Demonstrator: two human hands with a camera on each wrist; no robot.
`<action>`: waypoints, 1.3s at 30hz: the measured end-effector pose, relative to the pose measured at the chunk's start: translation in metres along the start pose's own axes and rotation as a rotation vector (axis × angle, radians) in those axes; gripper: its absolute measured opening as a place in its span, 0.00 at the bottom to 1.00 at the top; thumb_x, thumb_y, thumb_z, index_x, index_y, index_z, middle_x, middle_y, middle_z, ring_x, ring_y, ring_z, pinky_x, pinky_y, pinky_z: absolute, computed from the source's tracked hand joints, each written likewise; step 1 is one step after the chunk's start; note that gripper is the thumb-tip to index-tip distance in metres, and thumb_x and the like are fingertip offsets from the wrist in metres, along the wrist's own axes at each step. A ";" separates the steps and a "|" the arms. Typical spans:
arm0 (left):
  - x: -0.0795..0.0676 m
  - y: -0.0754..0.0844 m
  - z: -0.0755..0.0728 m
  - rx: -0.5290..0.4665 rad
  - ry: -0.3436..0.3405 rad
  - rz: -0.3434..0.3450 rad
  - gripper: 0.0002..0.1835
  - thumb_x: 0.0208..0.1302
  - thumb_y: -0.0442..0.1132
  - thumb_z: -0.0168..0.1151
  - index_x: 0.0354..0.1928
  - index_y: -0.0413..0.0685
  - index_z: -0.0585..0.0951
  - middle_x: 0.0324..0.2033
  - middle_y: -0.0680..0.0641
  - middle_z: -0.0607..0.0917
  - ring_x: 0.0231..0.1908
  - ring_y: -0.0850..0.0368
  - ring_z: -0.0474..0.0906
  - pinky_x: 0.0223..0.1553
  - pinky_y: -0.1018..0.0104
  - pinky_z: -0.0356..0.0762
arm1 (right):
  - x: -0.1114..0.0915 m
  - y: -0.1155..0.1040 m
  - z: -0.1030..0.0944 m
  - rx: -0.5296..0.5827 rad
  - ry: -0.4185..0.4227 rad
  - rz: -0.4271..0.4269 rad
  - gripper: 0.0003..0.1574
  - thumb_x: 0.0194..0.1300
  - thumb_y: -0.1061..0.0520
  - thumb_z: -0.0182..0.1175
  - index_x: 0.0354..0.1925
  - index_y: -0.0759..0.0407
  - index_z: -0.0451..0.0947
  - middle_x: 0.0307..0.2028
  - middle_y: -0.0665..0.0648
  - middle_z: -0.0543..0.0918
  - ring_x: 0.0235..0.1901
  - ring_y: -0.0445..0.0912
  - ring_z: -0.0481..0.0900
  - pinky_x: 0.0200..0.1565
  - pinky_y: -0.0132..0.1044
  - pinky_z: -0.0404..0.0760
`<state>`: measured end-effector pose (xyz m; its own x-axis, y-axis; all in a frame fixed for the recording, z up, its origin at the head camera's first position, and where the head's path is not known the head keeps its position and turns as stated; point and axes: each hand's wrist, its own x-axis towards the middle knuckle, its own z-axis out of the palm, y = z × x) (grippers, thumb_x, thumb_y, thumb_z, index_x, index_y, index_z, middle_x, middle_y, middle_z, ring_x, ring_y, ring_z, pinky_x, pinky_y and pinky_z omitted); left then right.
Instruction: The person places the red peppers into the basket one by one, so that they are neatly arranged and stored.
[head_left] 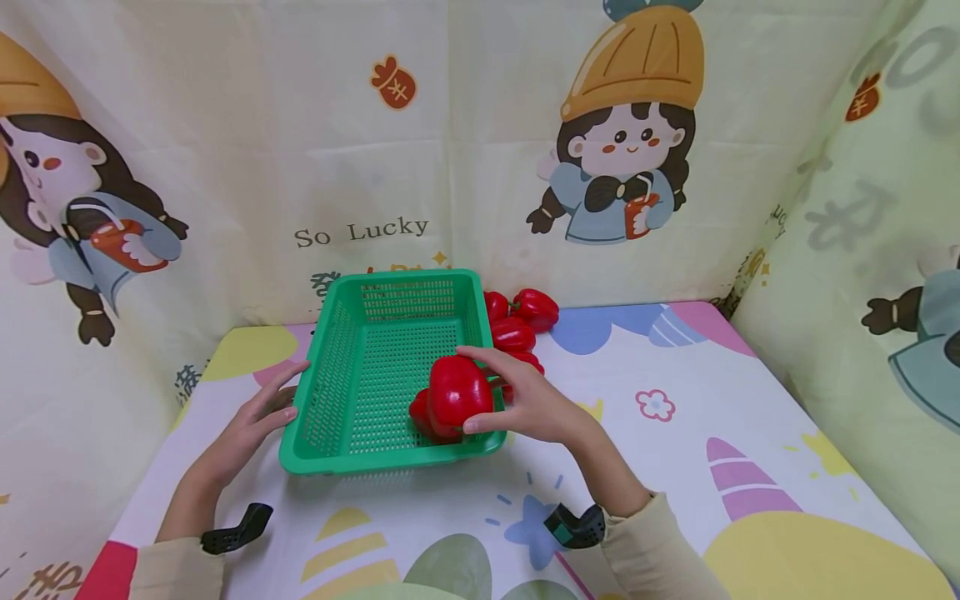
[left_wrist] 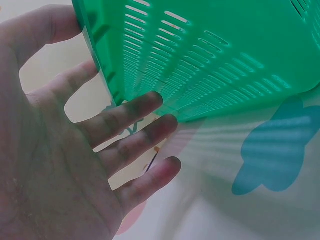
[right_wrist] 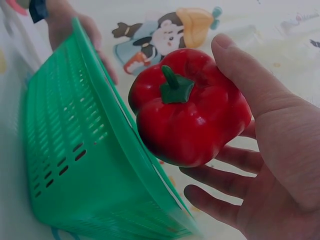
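A red bell pepper [head_left: 459,390] with a green stem, seen clearly in the right wrist view, is gripped between the thumb and fingers of my right hand [head_left: 528,400]. It is held over the right front part of a green plastic basket [head_left: 390,463]. Below it, another red pepper [head_left: 420,411] lies in the basket, partly hidden by the held one. My left hand [head_left: 243,433] touches the basket's left rim with its thumb and fingertips. In the left wrist view, the fingers [left_wrist: 135,145] are spread and nearly straight beside the slotted basket wall [left_wrist: 215,55].
Several red bell peppers [head_left: 536,310] lie on the table just past the basket's right side. A printed cloth [head_left: 615,492] covers the table. Cartoon-printed fabric [head_left: 300,150] hangs behind it and along both sides.
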<state>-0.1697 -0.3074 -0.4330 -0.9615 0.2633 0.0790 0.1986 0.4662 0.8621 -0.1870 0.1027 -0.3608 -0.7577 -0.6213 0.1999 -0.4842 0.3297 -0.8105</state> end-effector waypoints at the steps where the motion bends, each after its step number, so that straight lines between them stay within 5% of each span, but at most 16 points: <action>1: 0.000 0.000 0.000 -0.001 0.000 -0.002 0.33 0.73 0.45 0.45 0.76 0.66 0.50 0.76 0.51 0.52 0.69 0.44 0.59 0.56 0.21 0.56 | 0.001 0.000 0.000 -0.008 0.000 -0.001 0.53 0.51 0.46 0.74 0.71 0.45 0.60 0.63 0.50 0.71 0.60 0.48 0.71 0.46 0.37 0.85; 7: -0.001 -0.001 0.000 0.001 0.010 -0.004 0.33 0.73 0.46 0.46 0.76 0.65 0.50 0.75 0.55 0.53 0.67 0.61 0.60 0.57 0.21 0.57 | 0.003 -0.001 0.003 -0.037 -0.003 -0.022 0.52 0.51 0.44 0.73 0.70 0.44 0.61 0.63 0.48 0.71 0.60 0.46 0.71 0.46 0.38 0.85; 17: 0.001 -0.002 0.000 0.001 0.002 -0.018 0.33 0.72 0.46 0.46 0.76 0.63 0.50 0.75 0.47 0.54 0.68 0.47 0.60 0.57 0.21 0.57 | 0.006 -0.005 0.008 -0.042 -0.019 0.021 0.51 0.51 0.44 0.73 0.70 0.39 0.61 0.63 0.45 0.71 0.60 0.45 0.70 0.47 0.48 0.85; 25: 0.000 -0.003 0.000 0.004 0.006 -0.018 0.34 0.72 0.47 0.46 0.76 0.65 0.49 0.76 0.50 0.53 0.69 0.31 0.55 0.57 0.21 0.57 | 0.009 -0.006 0.011 -0.073 -0.045 0.053 0.52 0.51 0.42 0.72 0.70 0.39 0.60 0.64 0.45 0.70 0.61 0.44 0.68 0.46 0.41 0.85; 30: 0.000 -0.004 0.000 0.008 0.010 -0.019 0.34 0.72 0.47 0.47 0.76 0.67 0.49 0.76 0.53 0.52 0.69 0.31 0.55 0.57 0.22 0.57 | 0.011 -0.006 0.013 -0.077 -0.060 0.075 0.52 0.51 0.42 0.72 0.70 0.34 0.59 0.64 0.44 0.69 0.62 0.43 0.67 0.46 0.40 0.85; 39: 0.002 -0.003 0.000 0.003 0.001 -0.042 0.33 0.72 0.48 0.45 0.76 0.66 0.50 0.75 0.41 0.53 0.68 0.31 0.55 0.56 0.20 0.56 | 0.014 -0.007 0.016 -0.097 -0.070 0.106 0.52 0.51 0.40 0.72 0.70 0.33 0.59 0.65 0.43 0.67 0.64 0.42 0.66 0.47 0.43 0.85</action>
<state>-0.1726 -0.3083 -0.4349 -0.9692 0.2423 0.0429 0.1581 0.4793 0.8633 -0.1877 0.0802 -0.3612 -0.7759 -0.6265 0.0742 -0.4457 0.4610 -0.7674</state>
